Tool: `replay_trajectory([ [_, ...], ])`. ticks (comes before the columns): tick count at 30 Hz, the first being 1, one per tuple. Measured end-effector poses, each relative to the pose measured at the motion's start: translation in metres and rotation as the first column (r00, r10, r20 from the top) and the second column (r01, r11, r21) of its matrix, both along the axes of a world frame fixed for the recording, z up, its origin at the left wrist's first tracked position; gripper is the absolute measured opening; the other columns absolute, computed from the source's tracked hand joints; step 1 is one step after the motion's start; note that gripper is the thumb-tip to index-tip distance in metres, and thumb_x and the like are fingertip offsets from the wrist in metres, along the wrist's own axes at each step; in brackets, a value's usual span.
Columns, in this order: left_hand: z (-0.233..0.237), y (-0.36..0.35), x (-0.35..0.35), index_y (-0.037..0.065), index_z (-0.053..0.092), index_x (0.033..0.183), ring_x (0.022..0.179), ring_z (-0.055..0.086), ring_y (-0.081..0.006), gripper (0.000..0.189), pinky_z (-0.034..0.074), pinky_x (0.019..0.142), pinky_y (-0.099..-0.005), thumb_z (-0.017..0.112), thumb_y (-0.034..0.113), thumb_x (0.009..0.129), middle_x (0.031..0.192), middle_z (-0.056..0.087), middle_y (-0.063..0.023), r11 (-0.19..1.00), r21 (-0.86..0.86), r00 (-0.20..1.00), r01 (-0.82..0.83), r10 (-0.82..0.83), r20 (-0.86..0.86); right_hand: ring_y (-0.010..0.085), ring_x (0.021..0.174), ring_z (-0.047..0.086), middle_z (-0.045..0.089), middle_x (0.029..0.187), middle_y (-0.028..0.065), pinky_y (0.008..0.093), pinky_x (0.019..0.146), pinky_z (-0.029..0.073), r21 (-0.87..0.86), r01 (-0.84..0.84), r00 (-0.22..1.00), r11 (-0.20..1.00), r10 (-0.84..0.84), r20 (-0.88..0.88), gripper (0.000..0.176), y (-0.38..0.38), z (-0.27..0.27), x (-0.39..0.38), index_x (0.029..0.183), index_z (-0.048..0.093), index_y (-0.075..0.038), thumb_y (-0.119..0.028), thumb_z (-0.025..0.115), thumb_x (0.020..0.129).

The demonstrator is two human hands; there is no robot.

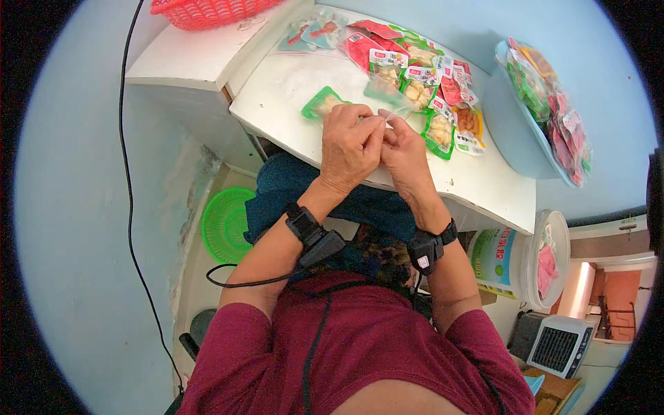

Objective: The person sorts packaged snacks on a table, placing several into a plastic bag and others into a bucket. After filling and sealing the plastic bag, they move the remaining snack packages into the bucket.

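Observation:
Both of my hands meet over the front of the white table [277,90], fingers closed. My left hand [348,146] and my right hand [406,155] pinch the edge of a clear plastic bag [399,111] between them. The bag is see-through, and how far it reaches over the packets behind is hard to make out. Just beyond my left hand lies a green-edged food packet [321,102] with pale contents. To the right of my right hand is another green packet [439,134], beside a yellow-edged packet [470,123].
More red and green food packets [418,90] are heaped farther back. A blue basin [515,117] full of packets stands at the right. A red basket [200,10] sits on the white cabinet [180,55]. Below are a green basket [225,221] and a white bucket [508,259].

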State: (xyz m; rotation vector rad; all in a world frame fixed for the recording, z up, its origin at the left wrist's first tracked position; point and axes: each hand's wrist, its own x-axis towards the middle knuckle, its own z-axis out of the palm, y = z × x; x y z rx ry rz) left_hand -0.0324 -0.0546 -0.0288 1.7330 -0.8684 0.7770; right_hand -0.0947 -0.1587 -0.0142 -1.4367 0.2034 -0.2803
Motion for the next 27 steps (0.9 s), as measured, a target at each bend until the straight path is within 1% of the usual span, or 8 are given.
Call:
replay_trajectory([
  [8, -0.004, -0.003, 0.002, 0.002, 0.071, 0.093, 0.102, 0.063, -0.0314, 0.012, 0.049, 0.091, -0.0401, 0.065, 0.007, 0.084, 0.101, 0.07, -0.0129, 0.997, -0.047, 0.994, 0.066, -0.07, -0.083, 0.0089, 0.079, 0.059, 0.068, 0.09, 0.007, 0.0251, 0.066, 0.048, -0.238, -0.07, 0.994, 0.969, 0.088, 0.066, 0.024, -0.012, -0.019, 0.015, 0.111, 0.057, 0.003, 0.002, 0.055, 0.088],
  [11, -0.006, -0.003, 0.003, 0.001, 0.071, 0.094, 0.101, 0.065, -0.0324, 0.013, 0.049, 0.091, -0.0405, 0.064, 0.007, 0.085, 0.1, 0.071, -0.0138, 0.998, -0.04, 0.997, 0.045, -0.047, -0.065, 0.0093, 0.078, 0.058, 0.068, 0.088, 0.0082, 0.0259, 0.065, 0.048, -0.208, -0.121, 0.989, 0.971, 0.136, 0.057, 0.018, -0.01, -0.015, 0.015, 0.106, 0.057, 0.004, 0.0, 0.054, 0.088],
  [14, -0.005, -0.002, 0.001, 0.001, 0.07, 0.094, 0.098, 0.066, -0.0322, 0.012, 0.05, 0.089, -0.0403, 0.064, 0.008, 0.086, 0.098, 0.071, -0.0138, 0.999, -0.034, 0.998, 0.026, -0.028, -0.054, 0.0097, 0.074, 0.058, 0.069, 0.087, 0.0095, 0.0259, 0.062, 0.047, -0.185, -0.172, 0.984, 0.967, 0.177, 0.006, 0.023, -0.01, -0.012, 0.015, 0.111, 0.058, 0.005, -0.001, 0.054, 0.089],
  [17, -0.005, -0.001, 0.0, 0.001, 0.07, 0.093, 0.092, 0.067, -0.0314, 0.011, 0.051, 0.084, -0.0394, 0.064, 0.008, 0.086, 0.095, 0.071, -0.0136, 1.0, -0.019, 0.997, 0.01, -0.012, -0.072, 0.0119, 0.069, 0.06, 0.07, 0.086, 0.0107, 0.0263, 0.06, 0.048, -0.15, -0.175, 0.98, 0.973, 0.158, -0.121, 0.029, -0.011, 0.006, 0.003, 0.116, 0.059, 0.006, -0.002, 0.056, 0.088],
  [20, -0.004, 0.0, -0.003, 0.001, 0.069, 0.092, 0.086, 0.067, -0.0312, 0.009, 0.052, 0.077, -0.0387, 0.065, 0.008, 0.086, 0.091, 0.071, -0.0139, 1.0, -0.011, 0.993, -0.021, 0.019, -0.115, 0.0128, 0.066, 0.061, 0.071, 0.085, 0.0102, 0.0281, 0.059, 0.049, -0.286, 0.009, 0.99, 0.958, -0.048, -0.132, 0.03, -0.015, 0.025, -0.016, 0.116, 0.062, 0.003, -0.005, 0.061, 0.087],
  [23, -0.005, -0.001, -0.001, 0.002, 0.069, 0.091, 0.082, 0.067, -0.0314, 0.008, 0.051, 0.074, -0.0385, 0.065, 0.007, 0.086, 0.089, 0.07, -0.0144, 1.0, -0.01, 0.997, -0.02, 0.019, -0.071, 0.0131, 0.065, 0.062, 0.072, 0.083, 0.0101, 0.0292, 0.06, 0.051, -0.546, 0.311, 0.95, 0.778, -0.276, 0.148, 0.024, -0.048, 0.007, -0.021, 0.108, 0.067, 0.001, -0.006, 0.065, 0.086],
  [24, -0.006, -0.001, 0.0, 0.001, 0.069, 0.091, 0.082, 0.067, -0.0315, 0.008, 0.051, 0.074, -0.0385, 0.065, 0.007, 0.086, 0.088, 0.07, -0.0146, 1.0, -0.007, 0.998, -0.02, 0.019, -0.068, 0.0181, 0.067, 0.065, 0.071, 0.085, 0.0125, 0.0334, 0.066, 0.052, -0.606, 0.381, 0.922, 0.698, -0.339, 0.19, 0.023, -0.061, 0.007, -0.024, 0.105, 0.069, -0.001, -0.01, 0.068, 0.083],
  [27, -0.008, -0.003, 0.0, 0.0, 0.067, 0.089, 0.082, 0.066, -0.0333, 0.009, 0.051, 0.075, -0.0406, 0.065, 0.008, 0.086, 0.087, 0.069, -0.0155, 1.0, -0.012, 0.998, -0.011, 0.01, -0.07, 0.0288, 0.079, 0.066, 0.07, 0.095, 0.0182, 0.0389, 0.075, 0.052, -0.85, 0.34, 0.907, 0.403, -0.378, 0.184, 0.031, -0.084, 0.028, -0.035, 0.108, 0.068, -0.001, -0.015, 0.07, 0.08],
])
